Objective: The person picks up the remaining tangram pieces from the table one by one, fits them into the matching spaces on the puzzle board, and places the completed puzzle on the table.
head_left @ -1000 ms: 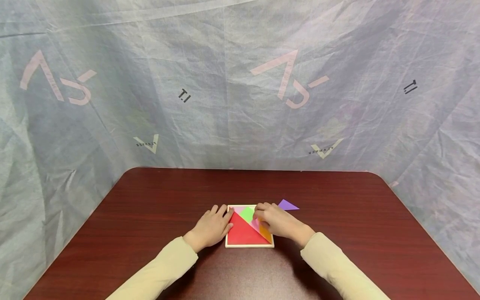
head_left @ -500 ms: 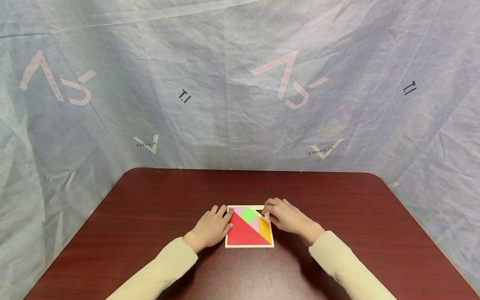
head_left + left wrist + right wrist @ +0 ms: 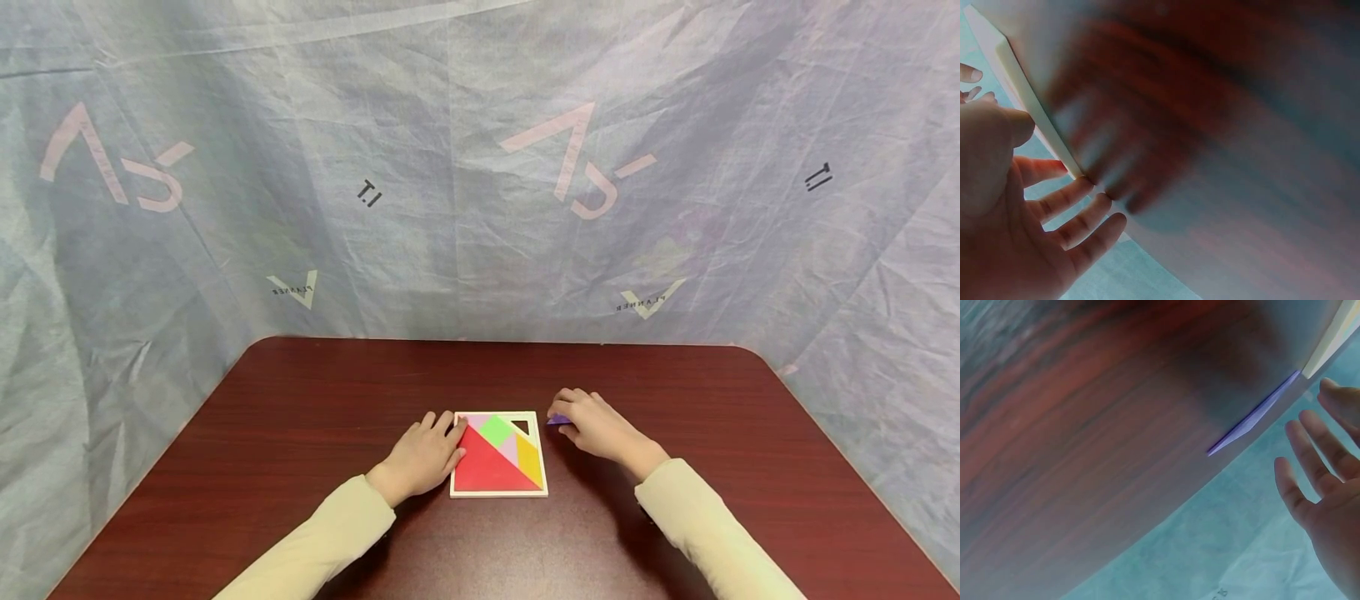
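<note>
A tangram tray [image 3: 498,493] with a pale rim lies on the table, holding a large red area [image 3: 487,467], a green square [image 3: 497,431], pink pieces and a yellow-orange piece [image 3: 529,460]. A dark triangular gap [image 3: 521,427] shows in its far right corner. My left hand [image 3: 423,454] rests along the tray's left edge, fingers spread, fingertips at the rim [image 3: 1032,100] in the left wrist view. Right of the tray lies a flat purple triangle [image 3: 1254,419]. Over it hovers my right hand [image 3: 596,423], fingers loosely bent; the right wrist view shows them apart from the triangle.
The dark red wooden table [image 3: 360,375] extends around the tray on all sides. Behind its far edge hangs a grey printed cloth [image 3: 450,250], which also encloses both sides.
My right hand has moved right, from over the tray's far right part to the purple triangle, uncovering the yellow-orange piece and the gap. The left hand has stayed in place.
</note>
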`<state>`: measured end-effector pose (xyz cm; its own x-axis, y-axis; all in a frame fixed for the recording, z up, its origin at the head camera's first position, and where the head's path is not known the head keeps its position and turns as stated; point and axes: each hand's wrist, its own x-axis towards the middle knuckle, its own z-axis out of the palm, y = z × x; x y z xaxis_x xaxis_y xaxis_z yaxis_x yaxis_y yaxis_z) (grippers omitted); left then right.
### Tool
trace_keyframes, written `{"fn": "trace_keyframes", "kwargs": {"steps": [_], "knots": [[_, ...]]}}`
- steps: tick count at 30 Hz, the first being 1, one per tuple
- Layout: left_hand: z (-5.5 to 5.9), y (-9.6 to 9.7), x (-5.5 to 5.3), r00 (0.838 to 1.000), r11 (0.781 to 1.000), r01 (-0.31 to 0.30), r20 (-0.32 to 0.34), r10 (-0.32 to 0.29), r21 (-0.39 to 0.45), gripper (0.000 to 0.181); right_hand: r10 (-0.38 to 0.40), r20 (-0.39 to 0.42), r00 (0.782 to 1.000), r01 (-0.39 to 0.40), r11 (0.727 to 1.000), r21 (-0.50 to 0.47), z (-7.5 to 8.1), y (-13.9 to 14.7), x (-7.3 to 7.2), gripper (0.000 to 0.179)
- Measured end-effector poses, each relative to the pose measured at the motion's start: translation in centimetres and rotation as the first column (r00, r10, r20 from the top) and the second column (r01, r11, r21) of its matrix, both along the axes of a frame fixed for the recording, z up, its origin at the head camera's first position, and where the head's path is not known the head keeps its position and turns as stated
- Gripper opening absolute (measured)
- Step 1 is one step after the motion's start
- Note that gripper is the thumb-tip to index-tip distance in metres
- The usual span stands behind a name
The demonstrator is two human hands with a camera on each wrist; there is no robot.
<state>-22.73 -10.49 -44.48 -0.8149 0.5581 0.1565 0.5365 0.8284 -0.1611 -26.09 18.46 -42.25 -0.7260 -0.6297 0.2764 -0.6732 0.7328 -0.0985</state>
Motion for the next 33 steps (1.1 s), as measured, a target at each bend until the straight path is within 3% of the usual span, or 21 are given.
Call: {"fn": "trace_keyframes", "kwargs": {"steps": [14,33], "knots": [[0.0,0.0,0.0,1.0,1.0,-0.002,0.009,0.002,-0.004,0.045,-0.074,0.039,0.997,0.073,0.997,0.011,-0.7,1.5,-0.7,0.022],[0.2,0.0,0.0,1.0,1.0,0.007,-0.005,-0.007,-0.003,0.045,-0.084,0.036,0.996,0.082,0.995,0.063,-1.0,1.4,-1.3,0.024]]}}
